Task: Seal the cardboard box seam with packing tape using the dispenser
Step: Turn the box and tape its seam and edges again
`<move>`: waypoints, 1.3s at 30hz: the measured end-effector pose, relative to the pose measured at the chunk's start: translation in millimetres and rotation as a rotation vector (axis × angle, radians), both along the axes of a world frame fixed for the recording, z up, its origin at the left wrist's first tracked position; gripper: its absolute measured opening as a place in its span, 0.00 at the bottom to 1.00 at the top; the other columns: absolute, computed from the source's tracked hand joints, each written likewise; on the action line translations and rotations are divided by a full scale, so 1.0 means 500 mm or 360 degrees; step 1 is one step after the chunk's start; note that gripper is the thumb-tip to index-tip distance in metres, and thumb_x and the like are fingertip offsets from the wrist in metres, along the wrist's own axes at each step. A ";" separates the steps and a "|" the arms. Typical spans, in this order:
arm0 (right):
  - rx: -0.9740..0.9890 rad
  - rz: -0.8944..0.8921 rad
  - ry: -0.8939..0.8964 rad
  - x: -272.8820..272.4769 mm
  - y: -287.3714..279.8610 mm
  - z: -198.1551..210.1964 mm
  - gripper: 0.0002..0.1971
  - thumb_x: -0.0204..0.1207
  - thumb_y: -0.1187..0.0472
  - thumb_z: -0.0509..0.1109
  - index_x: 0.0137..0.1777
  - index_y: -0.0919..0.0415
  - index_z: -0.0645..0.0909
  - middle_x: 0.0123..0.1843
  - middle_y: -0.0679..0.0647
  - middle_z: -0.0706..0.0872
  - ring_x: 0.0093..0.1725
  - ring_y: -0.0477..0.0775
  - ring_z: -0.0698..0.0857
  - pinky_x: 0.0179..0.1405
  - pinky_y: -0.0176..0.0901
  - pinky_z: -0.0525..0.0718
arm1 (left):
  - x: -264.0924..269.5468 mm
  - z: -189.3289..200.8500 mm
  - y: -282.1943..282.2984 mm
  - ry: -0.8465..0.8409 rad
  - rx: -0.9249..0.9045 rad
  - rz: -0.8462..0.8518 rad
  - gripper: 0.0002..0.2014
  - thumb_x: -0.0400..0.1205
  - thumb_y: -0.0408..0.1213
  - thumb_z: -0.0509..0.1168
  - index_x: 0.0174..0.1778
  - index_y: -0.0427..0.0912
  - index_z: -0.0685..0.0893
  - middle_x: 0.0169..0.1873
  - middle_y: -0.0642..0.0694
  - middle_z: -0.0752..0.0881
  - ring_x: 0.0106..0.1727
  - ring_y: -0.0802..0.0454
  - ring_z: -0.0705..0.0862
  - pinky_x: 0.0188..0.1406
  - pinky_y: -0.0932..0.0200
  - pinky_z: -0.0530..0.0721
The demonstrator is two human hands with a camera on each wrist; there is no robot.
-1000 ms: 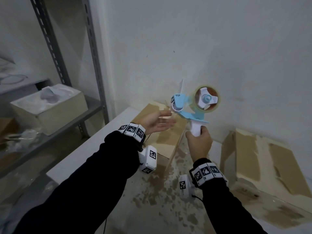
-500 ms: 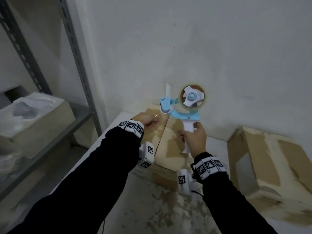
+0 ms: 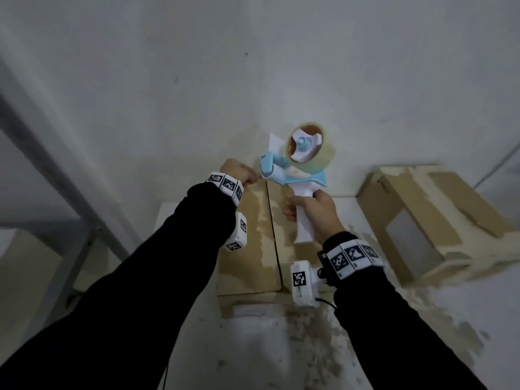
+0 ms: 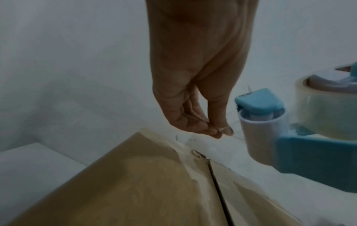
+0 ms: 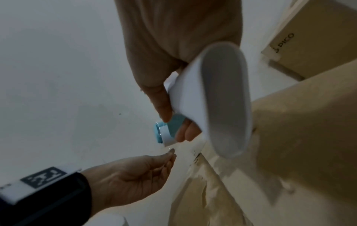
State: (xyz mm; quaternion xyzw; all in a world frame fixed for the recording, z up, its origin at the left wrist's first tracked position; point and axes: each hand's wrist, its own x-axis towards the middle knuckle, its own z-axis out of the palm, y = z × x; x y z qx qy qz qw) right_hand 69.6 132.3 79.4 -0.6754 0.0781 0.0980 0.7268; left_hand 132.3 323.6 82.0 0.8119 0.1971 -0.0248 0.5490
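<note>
Broadly, a white wall rises just beyond both hands, leaving little room past the fingertips. Under them a white table carries the cardboard box, flaps closed, its dark seam untaped and running toward the wall. To the right sits a second box printed "PICO"; its contents are hidden. The right hand grips the white handle of the blue tape dispenser, held above the box's far edge with its clear roll loaded. The left hand pinches thumb and fingers together beside the dispenser's roller; whether tape lies between them cannot be told.
</note>
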 end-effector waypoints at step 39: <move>-0.0491 -0.0221 -0.0079 0.091 0.093 -0.079 0.20 0.60 0.58 0.68 0.50 0.71 0.80 0.31 0.63 0.84 0.23 0.57 0.80 0.25 0.42 0.78 | 0.198 -0.081 0.028 0.0098 0.0529 -0.0540 0.12 0.66 0.29 0.76 0.44 0.38 0.87 0.44 0.39 0.87 0.52 0.43 0.84 0.51 0.57 0.79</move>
